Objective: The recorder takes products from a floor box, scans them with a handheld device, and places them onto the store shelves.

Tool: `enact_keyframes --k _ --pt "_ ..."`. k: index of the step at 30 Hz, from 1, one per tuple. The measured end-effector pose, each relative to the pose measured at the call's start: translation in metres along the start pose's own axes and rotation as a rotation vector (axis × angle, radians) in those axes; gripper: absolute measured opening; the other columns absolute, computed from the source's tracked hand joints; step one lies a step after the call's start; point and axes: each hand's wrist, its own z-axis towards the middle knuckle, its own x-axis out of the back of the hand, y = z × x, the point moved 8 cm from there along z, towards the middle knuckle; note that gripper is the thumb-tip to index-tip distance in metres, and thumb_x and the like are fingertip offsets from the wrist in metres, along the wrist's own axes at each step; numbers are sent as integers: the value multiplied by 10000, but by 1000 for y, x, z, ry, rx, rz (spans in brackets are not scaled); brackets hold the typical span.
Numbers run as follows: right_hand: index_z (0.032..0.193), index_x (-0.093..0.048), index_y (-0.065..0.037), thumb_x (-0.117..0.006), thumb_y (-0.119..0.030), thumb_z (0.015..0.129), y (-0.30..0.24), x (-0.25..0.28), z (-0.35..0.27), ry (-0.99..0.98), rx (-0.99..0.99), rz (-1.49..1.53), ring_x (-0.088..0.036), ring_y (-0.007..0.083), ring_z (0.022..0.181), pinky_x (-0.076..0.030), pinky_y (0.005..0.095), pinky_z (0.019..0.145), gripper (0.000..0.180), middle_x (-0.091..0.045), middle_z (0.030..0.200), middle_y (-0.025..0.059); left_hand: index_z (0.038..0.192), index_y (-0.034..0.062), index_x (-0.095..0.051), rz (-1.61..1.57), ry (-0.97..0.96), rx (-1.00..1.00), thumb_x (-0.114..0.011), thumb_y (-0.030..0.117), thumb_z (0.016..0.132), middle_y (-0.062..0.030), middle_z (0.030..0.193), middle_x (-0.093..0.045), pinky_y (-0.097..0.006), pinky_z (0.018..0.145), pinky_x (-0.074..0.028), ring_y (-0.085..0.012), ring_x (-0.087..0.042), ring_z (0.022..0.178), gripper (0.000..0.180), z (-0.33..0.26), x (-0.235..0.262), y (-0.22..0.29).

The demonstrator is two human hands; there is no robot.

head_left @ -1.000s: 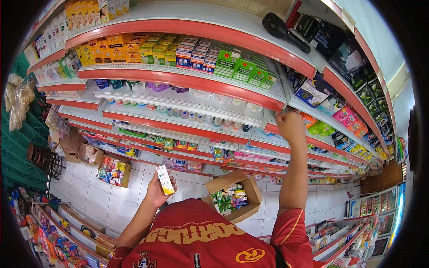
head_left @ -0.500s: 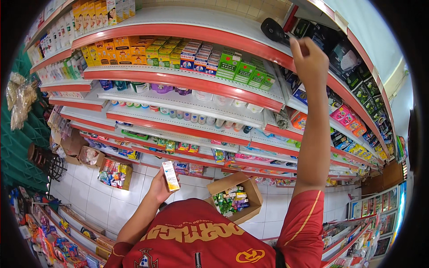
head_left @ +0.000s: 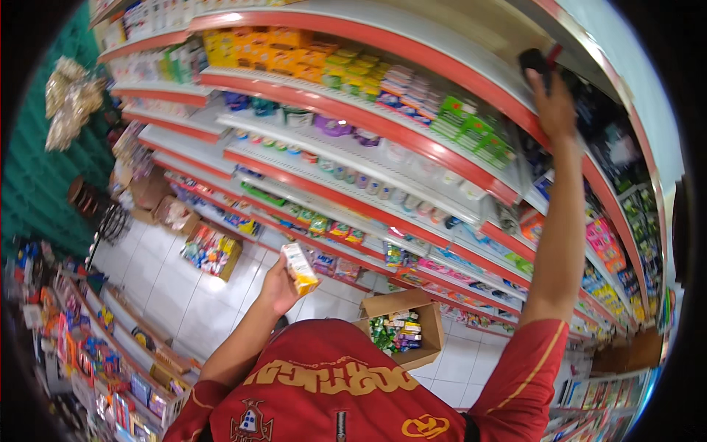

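Note:
My left hand (head_left: 279, 289) is closed round a slim white carton (head_left: 299, 269) with a yellow-orange lower end, held upright and tilted in front of my chest. My right arm is stretched up to the far right end of the top shelf. There my right hand (head_left: 556, 107) reaches a black, rounded object (head_left: 532, 62) like a brush head with a handle. Its fingers lie against that object, but blur hides whether they grip it. Just below on the shelf under it stand green boxes (head_left: 471, 125) in a row.
Orange and yellow boxes (head_left: 258, 48) line the second shelf. An open cardboard box (head_left: 434, 346) of small packs stands on the white tiled floor by my right side, and another filled box (head_left: 210, 250) lies further left. Shelving with goods (head_left: 96, 353) runs behind me at left.
The view has turned, so the shelves now slant down to the right. My right hand has moved further over the black object. The carton stays in my left hand, turned slightly.

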Motion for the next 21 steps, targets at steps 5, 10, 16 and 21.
enact_keyframes --k 5,10,16,21 --pt "1344 -588 24 -582 -523 1004 -125 67 -71 -90 104 506 -644 419 1133 -477 449 986 645 -657 1203 290 1361 93 -507 -194 42 -63 -451 499 1071 -123 1325 -585 -551 1130 -423 -336 -566 1256 502 12 21 15" --pt "1085 -627 27 -693 -549 886 -256 18 -291 -767 92 737 -626 428 916 -494 514 810 613 -615 1004 233 1411 47 -475 -257 202 -170 -400 496 1089 -147 1372 -579 -504 1100 -470 -331 -579 1272 558 20 33 27" --pt "1094 -639 -16 -693 -461 895 -319 -4 -423 -1027 -36 879 -625 423 968 -482 524 853 491 -614 1029 213 1404 55 -457 -244 226 -170 -381 487 1094 -164 1353 -575 -520 1098 -484 -344 -578 1264 537 18 27 27" --pt "1092 -640 -28 -692 -454 896 -323 -7 -432 -1041 -67 890 -619 419 950 -473 517 862 471 -609 1024 199 1399 67 -464 -190 255 -146 -375 491 1096 -152 1349 -578 -519 1100 -482 -331 -580 1264 529 18 29 22"
